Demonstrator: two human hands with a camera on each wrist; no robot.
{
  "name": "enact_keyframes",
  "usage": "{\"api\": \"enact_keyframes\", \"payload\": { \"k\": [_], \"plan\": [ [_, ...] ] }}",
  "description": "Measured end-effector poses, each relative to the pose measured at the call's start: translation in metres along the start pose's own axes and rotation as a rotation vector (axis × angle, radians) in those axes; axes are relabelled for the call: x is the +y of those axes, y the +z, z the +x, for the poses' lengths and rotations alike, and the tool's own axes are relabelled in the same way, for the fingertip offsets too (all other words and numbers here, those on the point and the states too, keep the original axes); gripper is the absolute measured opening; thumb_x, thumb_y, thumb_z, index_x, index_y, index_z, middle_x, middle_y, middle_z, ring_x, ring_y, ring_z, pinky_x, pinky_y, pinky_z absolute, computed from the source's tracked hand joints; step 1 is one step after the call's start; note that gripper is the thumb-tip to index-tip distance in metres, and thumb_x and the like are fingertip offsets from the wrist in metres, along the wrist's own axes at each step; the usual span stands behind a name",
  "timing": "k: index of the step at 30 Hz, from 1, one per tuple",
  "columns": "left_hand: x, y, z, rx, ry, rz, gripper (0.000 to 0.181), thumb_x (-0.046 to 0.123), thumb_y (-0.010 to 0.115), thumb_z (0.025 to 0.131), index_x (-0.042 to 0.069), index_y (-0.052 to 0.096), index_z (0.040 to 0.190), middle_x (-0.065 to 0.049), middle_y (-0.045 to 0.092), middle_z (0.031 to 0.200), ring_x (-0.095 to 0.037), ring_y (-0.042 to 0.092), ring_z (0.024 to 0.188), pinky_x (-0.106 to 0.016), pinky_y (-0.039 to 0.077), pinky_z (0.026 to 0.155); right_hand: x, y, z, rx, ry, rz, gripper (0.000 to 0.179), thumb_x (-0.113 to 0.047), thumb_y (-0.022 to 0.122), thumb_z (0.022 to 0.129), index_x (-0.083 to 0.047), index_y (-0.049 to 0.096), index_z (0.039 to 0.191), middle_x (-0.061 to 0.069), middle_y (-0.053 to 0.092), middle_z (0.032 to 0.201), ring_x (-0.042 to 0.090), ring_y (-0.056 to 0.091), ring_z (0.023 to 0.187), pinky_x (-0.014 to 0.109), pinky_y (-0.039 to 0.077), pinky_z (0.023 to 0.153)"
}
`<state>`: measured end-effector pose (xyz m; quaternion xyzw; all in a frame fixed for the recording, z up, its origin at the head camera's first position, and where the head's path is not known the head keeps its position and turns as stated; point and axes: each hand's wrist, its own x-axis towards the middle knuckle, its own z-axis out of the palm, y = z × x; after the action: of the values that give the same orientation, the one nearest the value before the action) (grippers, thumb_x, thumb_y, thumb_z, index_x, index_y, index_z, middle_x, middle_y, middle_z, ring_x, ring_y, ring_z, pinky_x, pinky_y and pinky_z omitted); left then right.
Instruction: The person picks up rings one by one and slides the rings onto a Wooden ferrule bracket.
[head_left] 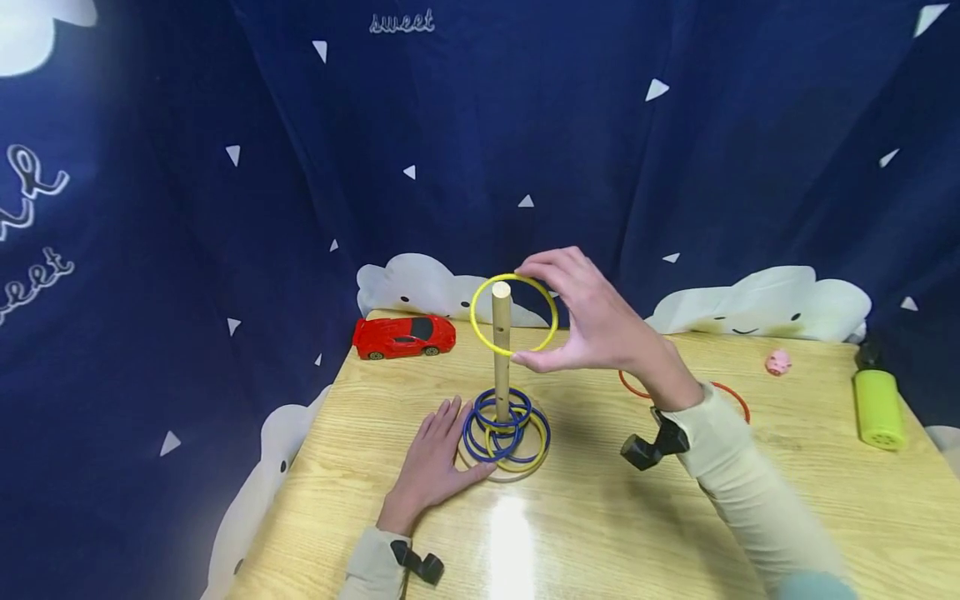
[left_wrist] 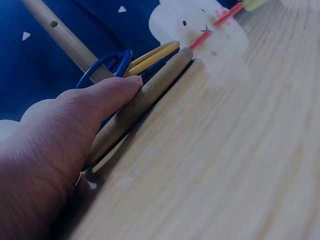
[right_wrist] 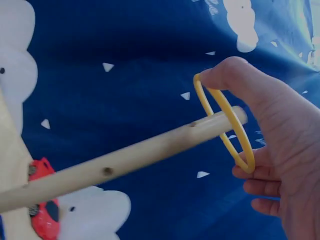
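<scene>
My right hand point(head_left: 592, 321) pinches a yellow ring point(right_wrist: 237, 132) between thumb and fingers, high over the table. The ring encircles the upper end of an upright wooden post point(right_wrist: 145, 152), which passes through it. My left hand point(head_left: 435, 471) lies at the left front of the post's round wooden base point(left_wrist: 165, 75), its fingers straight. The left thumb point(left_wrist: 112, 92) rests on the base's rim. Several blue rings point(head_left: 470, 433) and a yellow ring point(head_left: 545, 433) lie piled around the foot of the post.
A red toy car point(head_left: 405, 337) stands at the table's back left. Behind my right forearm lies a red ring point(head_left: 738, 398), partly hidden. Farther right are a pink pig toy point(head_left: 777, 362) and a yellow-green cylinder point(head_left: 879, 408). A dark blue curtain point(head_left: 480, 100) hangs behind the table.
</scene>
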<state>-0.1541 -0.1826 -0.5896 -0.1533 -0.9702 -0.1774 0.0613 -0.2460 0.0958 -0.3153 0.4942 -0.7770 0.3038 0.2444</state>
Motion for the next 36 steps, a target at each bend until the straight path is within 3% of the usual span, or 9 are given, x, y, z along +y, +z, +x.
{"api": "enact_keyframes", "payload": {
  "k": [12,14,22,36],
  "plan": [
    [0.001,0.001,0.001,0.044,0.015,0.017,0.109,0.088,0.048,0.086,0.018,0.027,0.167,-0.010,0.029,0.171,-0.029,0.023,0.159,-0.048,0.021,0.128,0.007,0.052,-0.047,-0.180,0.103,-0.034,0.092,-0.061,0.088,0.064,-0.004,0.063,0.132,0.010,0.063,0.132,0.028,0.053,0.124,0.052,0.045,0.107],
    [0.002,0.001,0.001,0.043,0.017,0.018,0.109,0.088,0.048,0.086,0.018,0.027,0.168,-0.010,0.029,0.171,-0.030,0.023,0.159,-0.049,0.021,0.128,0.008,0.060,-0.057,-0.200,0.129,-0.040,0.092,-0.063,0.087,0.065,-0.004,0.063,0.132,0.010,0.063,0.132,0.028,0.053,0.123,0.051,0.047,0.102],
    [0.002,0.000,0.002,0.017,0.009,0.021,0.110,0.088,0.049,0.086,0.020,0.023,0.168,-0.009,0.025,0.173,-0.028,0.019,0.160,-0.047,0.019,0.129,0.018,0.091,-0.097,-0.292,0.241,-0.062,0.097,-0.070,0.083,0.065,-0.005,0.063,0.134,0.009,0.062,0.135,0.027,0.053,0.126,0.051,0.048,0.105],
    [0.000,0.002,0.001,-0.009,-0.005,0.001,0.111,0.087,0.050,0.086,0.020,0.021,0.169,-0.007,0.022,0.174,-0.027,0.016,0.161,-0.046,0.015,0.130,0.033,0.136,-0.154,-0.326,0.305,-0.037,0.097,-0.070,0.081,0.071,-0.002,0.062,0.138,0.010,0.061,0.135,0.027,0.053,0.124,0.051,0.047,0.105]
  ]
}}
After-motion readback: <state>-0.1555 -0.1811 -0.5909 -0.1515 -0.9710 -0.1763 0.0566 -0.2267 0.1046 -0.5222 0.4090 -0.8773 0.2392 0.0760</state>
